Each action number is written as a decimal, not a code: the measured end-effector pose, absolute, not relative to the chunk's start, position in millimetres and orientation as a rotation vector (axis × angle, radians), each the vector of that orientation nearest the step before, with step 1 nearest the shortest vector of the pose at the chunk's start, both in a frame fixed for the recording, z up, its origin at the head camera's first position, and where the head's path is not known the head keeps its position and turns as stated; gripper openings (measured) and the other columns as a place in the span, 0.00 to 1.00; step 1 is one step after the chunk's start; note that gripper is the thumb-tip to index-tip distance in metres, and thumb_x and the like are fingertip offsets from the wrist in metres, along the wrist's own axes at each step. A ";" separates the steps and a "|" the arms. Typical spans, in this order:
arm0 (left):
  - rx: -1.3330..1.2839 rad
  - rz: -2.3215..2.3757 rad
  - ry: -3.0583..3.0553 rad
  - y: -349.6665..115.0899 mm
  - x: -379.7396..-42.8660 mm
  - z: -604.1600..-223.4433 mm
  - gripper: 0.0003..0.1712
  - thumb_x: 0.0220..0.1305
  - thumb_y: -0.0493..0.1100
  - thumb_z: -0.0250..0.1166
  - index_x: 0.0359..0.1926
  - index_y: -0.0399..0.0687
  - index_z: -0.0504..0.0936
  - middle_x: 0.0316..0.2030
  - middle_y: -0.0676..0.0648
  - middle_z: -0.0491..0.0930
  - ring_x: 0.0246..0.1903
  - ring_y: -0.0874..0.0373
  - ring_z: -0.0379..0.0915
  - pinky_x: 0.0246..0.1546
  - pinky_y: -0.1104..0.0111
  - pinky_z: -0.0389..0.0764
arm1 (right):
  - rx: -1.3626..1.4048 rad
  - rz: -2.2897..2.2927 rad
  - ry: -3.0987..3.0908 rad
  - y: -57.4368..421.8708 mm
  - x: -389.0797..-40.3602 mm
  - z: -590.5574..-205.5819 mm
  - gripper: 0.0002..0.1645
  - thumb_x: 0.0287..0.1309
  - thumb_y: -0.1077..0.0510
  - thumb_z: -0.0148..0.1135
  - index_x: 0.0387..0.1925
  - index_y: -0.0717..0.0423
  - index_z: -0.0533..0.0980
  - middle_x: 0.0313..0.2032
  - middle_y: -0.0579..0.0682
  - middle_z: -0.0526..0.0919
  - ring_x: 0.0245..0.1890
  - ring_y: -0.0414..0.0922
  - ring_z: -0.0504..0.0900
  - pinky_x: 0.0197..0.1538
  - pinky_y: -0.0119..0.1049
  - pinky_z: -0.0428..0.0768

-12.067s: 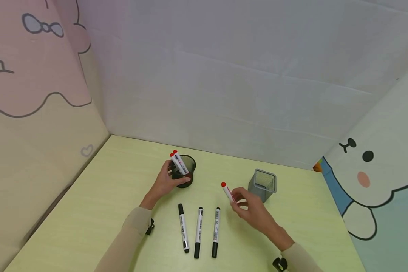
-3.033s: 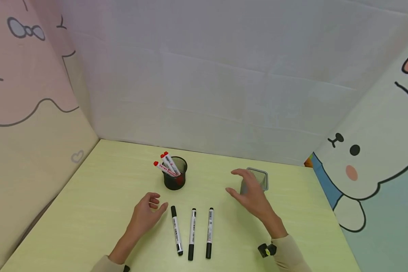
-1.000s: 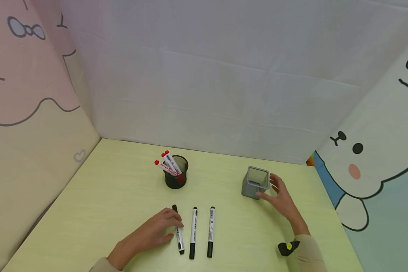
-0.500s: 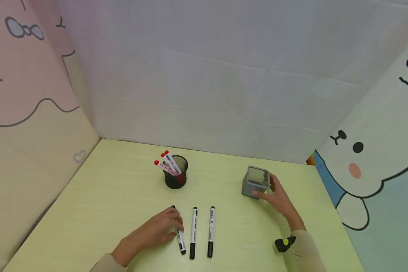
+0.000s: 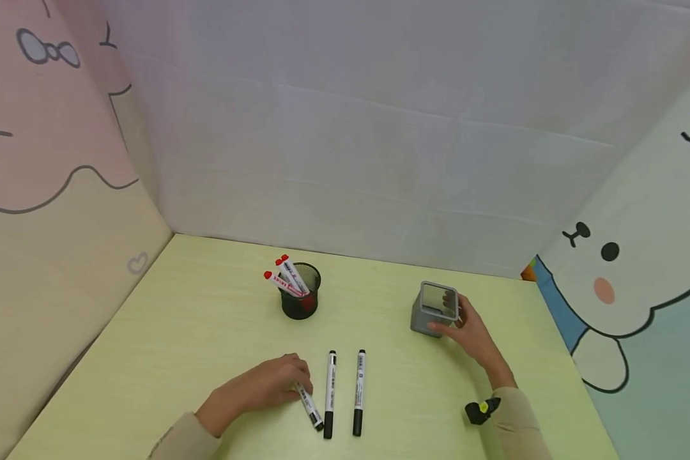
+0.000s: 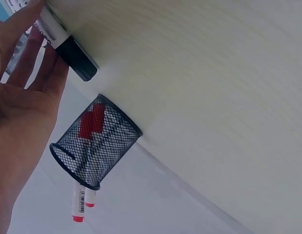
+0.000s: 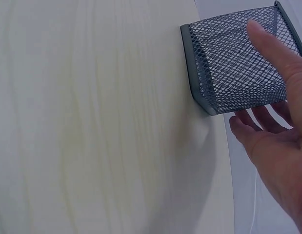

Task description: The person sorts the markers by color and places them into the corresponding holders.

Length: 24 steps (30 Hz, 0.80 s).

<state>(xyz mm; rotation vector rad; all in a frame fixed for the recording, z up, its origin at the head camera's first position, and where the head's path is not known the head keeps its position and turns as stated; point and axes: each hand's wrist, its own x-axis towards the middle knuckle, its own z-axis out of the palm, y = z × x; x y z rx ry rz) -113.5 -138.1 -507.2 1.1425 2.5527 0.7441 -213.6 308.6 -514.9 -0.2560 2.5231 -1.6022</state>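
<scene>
There are three red-capped markers [image 5: 282, 282], three black-capped markers [image 5: 330, 386], two cups [image 5: 300, 309].

A white marker [image 5: 309, 407] slants left of a grey mesh holder [image 5: 425, 321].

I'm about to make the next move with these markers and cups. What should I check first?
1. Left grip pinching the left marker: ok.
2. Left marker clear of the middle marker: cannot tell; their lower ends look very close.
3. Right grip around the square cup: ok.
4. Square cup upright, mouth up: ok.
5. Round cup upright, holding three red-ended markers: ok.
6. A grip free for another marker: not ok; both are occupied.
</scene>
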 end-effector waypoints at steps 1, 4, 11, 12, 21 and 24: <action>1.137 0.760 2.538 -138.7 -114.2 -507.4 0.10 0.59 0.34 0.75 0.40 0.53 0.91 0.39 0.62 0.82 0.43 0.67 0.72 0.46 0.72 0.80 | -0.262 -1.610 2.520 308.9 -213.6 -515.2 0.56 0.61 0.57 0.75 0.79 0.60 0.50 0.72 0.64 0.63 0.74 0.60 0.61 0.75 0.39 0.62; 1.104 0.787 2.512 -139.8 -114.9 -506.8 0.10 0.59 0.34 0.75 0.39 0.53 0.91 0.38 0.63 0.81 0.42 0.69 0.72 0.44 0.73 0.80 | -0.275 -1.631 2.506 309.1 -213.8 -515.5 0.55 0.61 0.59 0.75 0.78 0.60 0.51 0.71 0.64 0.64 0.72 0.60 0.63 0.66 0.21 0.67; 1.012 0.781 2.485 -140.4 -113.7 -503.1 0.09 0.59 0.34 0.76 0.39 0.53 0.91 0.37 0.64 0.81 0.40 0.70 0.71 0.44 0.73 0.80 | -0.308 -1.688 2.462 312.1 -215.6 -518.3 0.53 0.60 0.62 0.74 0.78 0.61 0.52 0.69 0.65 0.66 0.69 0.61 0.66 0.57 0.15 0.70; 1.014 0.780 2.485 -140.8 -113.7 -503.2 0.09 0.59 0.34 0.76 0.39 0.52 0.91 0.37 0.64 0.81 0.40 0.70 0.71 0.43 0.73 0.80 | -0.314 -1.693 2.458 312.6 -216.1 -518.9 0.53 0.60 0.62 0.74 0.78 0.61 0.52 0.69 0.65 0.66 0.69 0.61 0.66 0.57 0.16 0.70; 1.000 0.823 2.496 -144.2 -110.6 -501.3 0.09 0.60 0.37 0.76 0.40 0.54 0.90 0.39 0.64 0.80 0.41 0.70 0.72 0.45 0.71 0.80 | -0.360 -1.705 2.447 313.8 -217.4 -519.4 0.51 0.61 0.63 0.73 0.78 0.58 0.54 0.67 0.65 0.68 0.68 0.61 0.67 0.57 0.17 0.72; 1.016 0.855 2.502 -144.6 -110.3 -499.7 0.09 0.60 0.37 0.76 0.41 0.54 0.90 0.39 0.64 0.81 0.41 0.70 0.72 0.45 0.71 0.81 | -0.368 -1.719 2.441 313.3 -218.2 -519.9 0.51 0.61 0.63 0.73 0.78 0.57 0.55 0.67 0.65 0.68 0.67 0.62 0.68 0.57 0.19 0.74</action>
